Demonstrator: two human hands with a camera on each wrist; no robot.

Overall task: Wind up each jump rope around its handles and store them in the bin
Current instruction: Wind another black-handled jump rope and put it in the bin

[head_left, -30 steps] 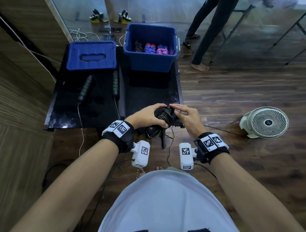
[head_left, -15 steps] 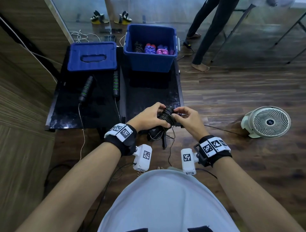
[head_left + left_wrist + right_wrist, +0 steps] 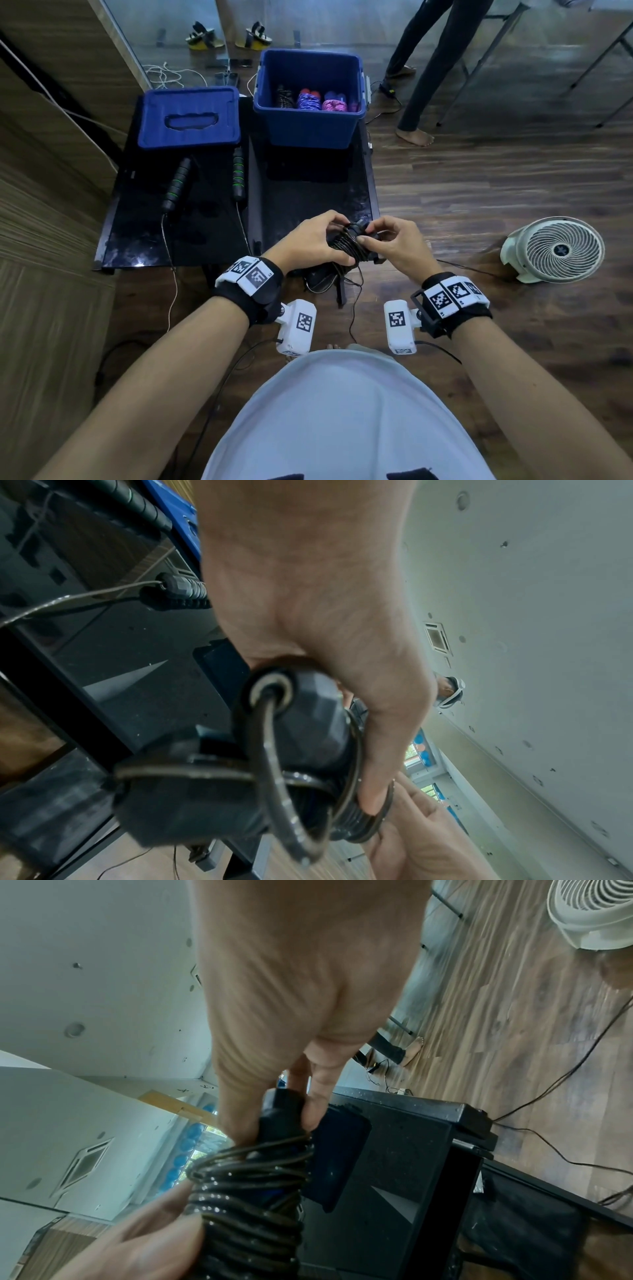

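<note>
A black jump rope (image 3: 347, 244) is coiled round its two handles (image 3: 308, 723) above the front edge of the black table (image 3: 301, 202). My left hand (image 3: 317, 241) grips the bundle from the left, thumb on the coils (image 3: 346, 799). My right hand (image 3: 387, 241) pinches the handle end (image 3: 279, 1112) from the right. A loose tail of cord (image 3: 352, 308) hangs down. A second rope with green-ringed black handles (image 3: 176, 183) lies uncoiled on the table. The open blue bin (image 3: 308, 126) at the back holds several wound ropes (image 3: 310, 101).
The blue bin lid (image 3: 188, 118) lies on the table's back left. A white floor fan (image 3: 556, 250) stands to the right. A person's legs (image 3: 421, 68) are beyond the bin. A wooden wall runs along the left. Cables lie on the floor.
Both hands have shifted slightly on the coiled bundle. The right fingers now pinch the handle end and cord more closely. The bundle stays over the table's front edge.
</note>
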